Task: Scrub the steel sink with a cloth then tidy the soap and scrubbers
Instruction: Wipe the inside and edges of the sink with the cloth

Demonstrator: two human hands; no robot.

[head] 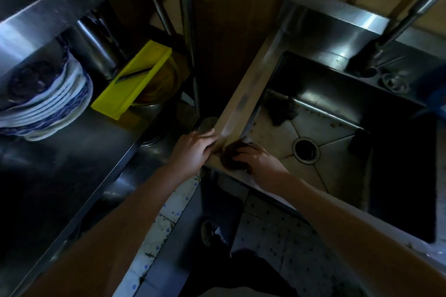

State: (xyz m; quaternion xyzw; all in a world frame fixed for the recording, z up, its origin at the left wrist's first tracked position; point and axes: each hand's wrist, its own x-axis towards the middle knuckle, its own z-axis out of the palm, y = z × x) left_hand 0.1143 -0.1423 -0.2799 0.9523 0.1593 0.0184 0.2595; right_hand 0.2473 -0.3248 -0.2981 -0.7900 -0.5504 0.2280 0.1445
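Right hand point(255, 161): palm down, fingers pressed onto a dark cloth point(233, 157) at the near-left corner of the sink rim; pinning rather than clenching it, as far as the dim light shows.
Left hand point(195, 149): fingers curled over the outer edge of the same rim, just beside the cloth; bracing, nothing else visibly held.
Hands, relative: close together, either side of the rim corner, apparently not touching.
Sink rim point(241, 103): long flat steel strip, running from the hands away toward the far wall; long axis up and slightly right in view.
Likely next stroke: along that strip, away from the body; right hand better placed, being on the cloth already.
Steel basin point(272, 132): right of the rim, floor stained, drain point(306, 149) just beyond the right hand.
Scrubber point(282, 109): dark wad, far-left basin corner.
Dark block point(360, 143): right of the drain; sponge or soap, cannot tell.
Faucet point(395, 29): far right, over the back ledge.
Yellow slicer point(132, 79): left counter, beside stacked plates point(48, 108).
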